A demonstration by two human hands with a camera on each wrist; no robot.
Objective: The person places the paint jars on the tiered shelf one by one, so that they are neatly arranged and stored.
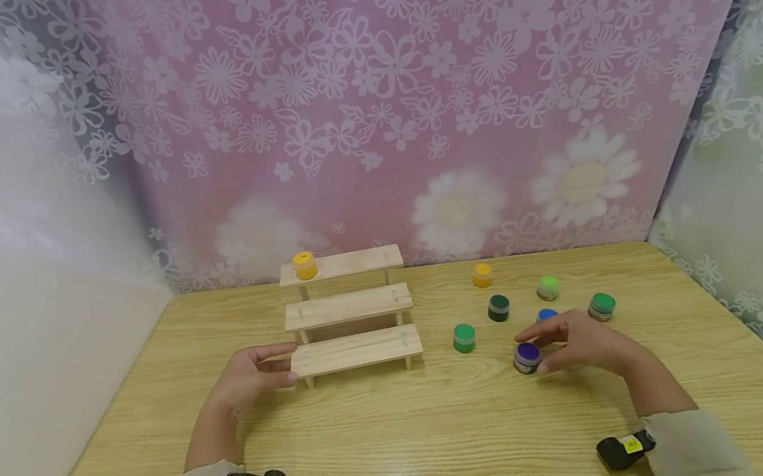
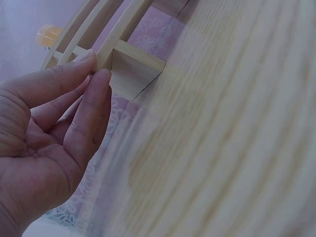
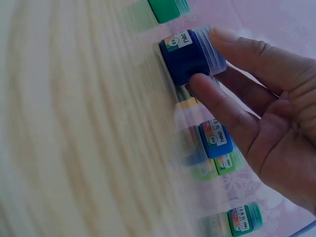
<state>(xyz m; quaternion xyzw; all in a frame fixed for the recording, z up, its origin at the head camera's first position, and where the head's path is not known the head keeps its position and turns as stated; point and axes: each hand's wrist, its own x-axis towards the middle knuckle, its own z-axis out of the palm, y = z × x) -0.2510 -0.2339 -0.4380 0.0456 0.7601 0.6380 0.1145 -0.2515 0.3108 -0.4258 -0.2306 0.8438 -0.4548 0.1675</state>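
A three-step light wooden display stand [image 1: 356, 351] stands left of centre on the table. The left hand [image 1: 250, 380] pinches the left end of its lowest step, thumb and fingertips at the board's edge in the left wrist view. A purple-lidded paint jar [image 1: 527, 358] stands upright at the front of a group of jars. Thumb and fingers of the right hand [image 1: 587, 344] are around this jar; the right wrist view shows the thumb at its clear lid and a fingertip at its dark body [image 3: 185, 58]. A yellow paint jar [image 1: 304, 265] sits on the top step's left end.
Around the right hand stand a green jar [image 1: 464, 338], a dark green jar [image 1: 498, 308], an orange-yellow jar [image 1: 482, 275], a light green jar [image 1: 548, 287], another green jar [image 1: 602, 306] and a partly hidden blue jar [image 1: 547, 315]. A flowered curtain [image 1: 365, 111] hangs behind the table.
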